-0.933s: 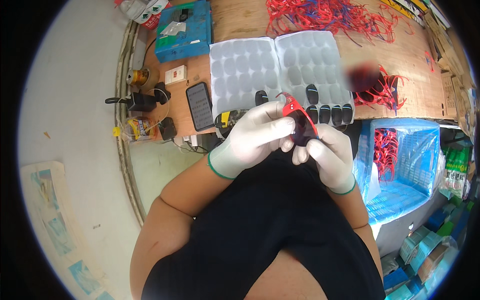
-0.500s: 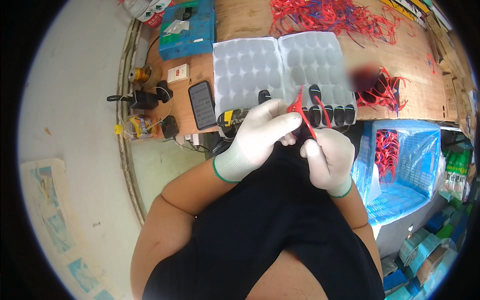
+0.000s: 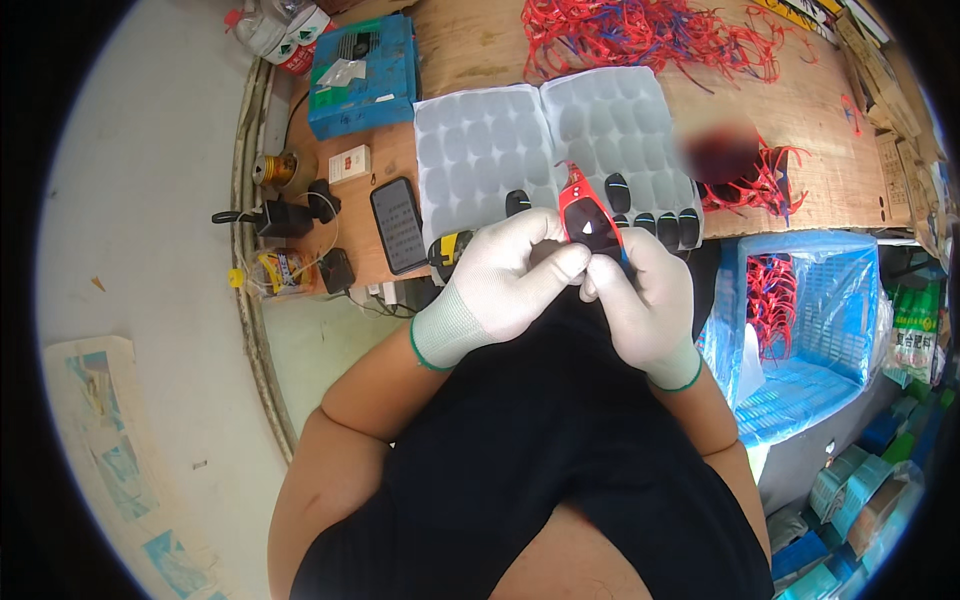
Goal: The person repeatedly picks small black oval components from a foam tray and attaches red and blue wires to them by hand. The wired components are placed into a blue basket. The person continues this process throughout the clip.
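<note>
Both my hands wear white knitted gloves with green cuffs. Between them, above my lap, is a pair of red-framed sunglasses (image 3: 592, 228), its dark shiny lens facing up and one red end pointing away from me. My left hand (image 3: 520, 272) pinches the lower edge with thumb and fingers. My right hand (image 3: 640, 300) grips the near right side, its thumb beside the left one. Just beyond lies a white sheet (image 3: 480, 135) of oval pockets in two panels. Several dark lenses (image 3: 618, 192) rest along its near part, some hidden behind my hands.
Red and blue frames (image 3: 640, 35) heap at the back, with a smaller pile (image 3: 775, 180) at right. A phone (image 3: 398, 225), a yellow-black power tool (image 3: 448, 252), a small white box (image 3: 350, 164) and a blue case (image 3: 365, 85) stand left. A blue crate (image 3: 810, 390) sits right of me.
The sunglasses have turned so that the dark lens faces up between my hands. My hands have drawn together, thumbs nearly touching. The view has shifted slightly.
</note>
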Tool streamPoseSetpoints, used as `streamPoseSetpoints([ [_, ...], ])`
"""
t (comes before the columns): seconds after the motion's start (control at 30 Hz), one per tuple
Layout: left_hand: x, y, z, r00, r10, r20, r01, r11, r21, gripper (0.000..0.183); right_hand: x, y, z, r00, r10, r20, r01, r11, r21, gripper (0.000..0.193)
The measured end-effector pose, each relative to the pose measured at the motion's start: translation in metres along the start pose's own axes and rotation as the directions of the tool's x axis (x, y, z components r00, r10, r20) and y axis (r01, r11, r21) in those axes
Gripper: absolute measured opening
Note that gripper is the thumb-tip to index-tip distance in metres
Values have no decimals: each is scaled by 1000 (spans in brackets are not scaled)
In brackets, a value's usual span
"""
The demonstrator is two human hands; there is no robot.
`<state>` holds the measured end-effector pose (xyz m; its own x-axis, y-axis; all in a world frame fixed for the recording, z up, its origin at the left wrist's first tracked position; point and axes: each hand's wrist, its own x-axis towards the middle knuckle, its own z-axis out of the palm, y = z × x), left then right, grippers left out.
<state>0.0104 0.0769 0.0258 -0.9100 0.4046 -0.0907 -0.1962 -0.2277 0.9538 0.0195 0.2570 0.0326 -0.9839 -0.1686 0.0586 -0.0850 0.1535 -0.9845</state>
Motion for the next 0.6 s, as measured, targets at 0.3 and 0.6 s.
streamPoseSetpoints([
  [0.3, 0, 13, -1, 998, 49, 40, -52, 996, 75, 12, -2, -13, 1, 940, -333, -80, 308, 923, -229, 6],
  [0.6, 61, 25, 3, 911, 280, 302, -400, 777, 486, 15, 21, 17, -43, 958, -288, 4, 288, 958, -18, 8],
])
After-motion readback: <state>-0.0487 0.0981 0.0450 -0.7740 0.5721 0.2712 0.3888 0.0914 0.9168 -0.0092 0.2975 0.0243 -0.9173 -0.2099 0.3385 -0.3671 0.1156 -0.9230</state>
